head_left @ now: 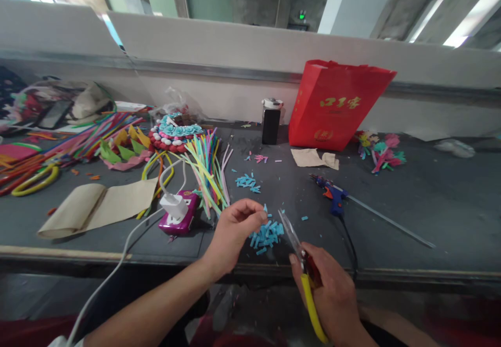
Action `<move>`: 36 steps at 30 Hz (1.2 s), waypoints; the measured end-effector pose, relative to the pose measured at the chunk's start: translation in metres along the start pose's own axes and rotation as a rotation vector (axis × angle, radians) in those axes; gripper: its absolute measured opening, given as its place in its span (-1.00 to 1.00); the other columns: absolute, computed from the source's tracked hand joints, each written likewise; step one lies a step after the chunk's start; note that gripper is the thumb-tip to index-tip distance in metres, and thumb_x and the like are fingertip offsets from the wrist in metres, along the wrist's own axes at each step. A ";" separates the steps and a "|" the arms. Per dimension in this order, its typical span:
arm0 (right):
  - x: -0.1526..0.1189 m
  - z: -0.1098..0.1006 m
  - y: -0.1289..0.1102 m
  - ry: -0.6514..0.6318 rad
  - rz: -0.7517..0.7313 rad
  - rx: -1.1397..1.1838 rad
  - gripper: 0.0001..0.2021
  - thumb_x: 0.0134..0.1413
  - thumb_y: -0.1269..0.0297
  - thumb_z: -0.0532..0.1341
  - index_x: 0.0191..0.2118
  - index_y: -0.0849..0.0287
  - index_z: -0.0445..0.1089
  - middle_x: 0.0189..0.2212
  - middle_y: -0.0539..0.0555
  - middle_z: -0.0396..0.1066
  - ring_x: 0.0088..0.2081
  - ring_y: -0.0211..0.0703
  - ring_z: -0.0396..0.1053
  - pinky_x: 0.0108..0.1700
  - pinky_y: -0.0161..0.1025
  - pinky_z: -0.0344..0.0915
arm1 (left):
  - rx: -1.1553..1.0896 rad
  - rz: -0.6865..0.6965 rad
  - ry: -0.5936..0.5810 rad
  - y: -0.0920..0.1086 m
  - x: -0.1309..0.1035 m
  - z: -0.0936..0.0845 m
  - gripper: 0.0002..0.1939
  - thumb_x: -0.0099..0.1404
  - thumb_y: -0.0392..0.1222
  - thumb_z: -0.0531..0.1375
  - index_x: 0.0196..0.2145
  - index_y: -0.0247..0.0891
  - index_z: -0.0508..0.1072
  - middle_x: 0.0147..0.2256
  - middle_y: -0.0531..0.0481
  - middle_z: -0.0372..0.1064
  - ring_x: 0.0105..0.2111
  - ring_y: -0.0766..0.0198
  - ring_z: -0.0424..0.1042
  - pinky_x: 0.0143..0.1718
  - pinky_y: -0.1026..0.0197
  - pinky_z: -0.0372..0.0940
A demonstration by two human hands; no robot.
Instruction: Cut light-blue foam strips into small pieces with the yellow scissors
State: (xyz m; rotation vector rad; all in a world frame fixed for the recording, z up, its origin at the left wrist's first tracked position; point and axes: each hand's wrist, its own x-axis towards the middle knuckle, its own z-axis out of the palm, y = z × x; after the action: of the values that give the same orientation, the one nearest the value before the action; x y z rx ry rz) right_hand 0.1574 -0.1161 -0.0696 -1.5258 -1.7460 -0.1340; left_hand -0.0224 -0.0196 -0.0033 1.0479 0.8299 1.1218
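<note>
My left hand [238, 232] is closed in a pinch above a pile of short cut blue pieces [266, 236]. A small blue piece [265, 209] shows at its fingertips. My right hand [329, 289] grips a pair of scissors [291, 232] with a yellow handle, its blades pointing up and away beside the pile. The blades look close together. Farther back lies a second group of blue pieces [246, 181], with a few pink pieces [260, 158] behind it.
Left of my hands are a bundle of fuzzy coloured stems [209, 164], a purple power socket [180, 214] with a white plug, and brown paper [127, 201]. A blue glue gun [334, 195], red bag [336, 107] and bottle [271, 125] stand or lie to the right and back.
</note>
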 end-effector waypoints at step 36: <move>0.016 -0.029 0.008 0.106 0.143 0.049 -0.79 0.23 0.11 0.13 -0.23 0.11 0.42 -0.41 0.00 0.54 -0.44 -0.24 0.52 -0.40 -0.42 0.38 | 1.380 0.475 -0.425 -0.037 0.054 -0.017 -0.86 0.28 -0.31 0.12 -0.37 -0.24 0.48 -0.32 -0.06 0.40 -0.26 0.18 0.37 -0.17 0.16 0.21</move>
State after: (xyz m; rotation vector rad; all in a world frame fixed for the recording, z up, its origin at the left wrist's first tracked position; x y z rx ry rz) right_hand 0.1793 -0.1177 -0.0435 -1.5739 -1.5413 -0.0968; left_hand -0.0139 0.0333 -0.0443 2.6226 1.0070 0.5158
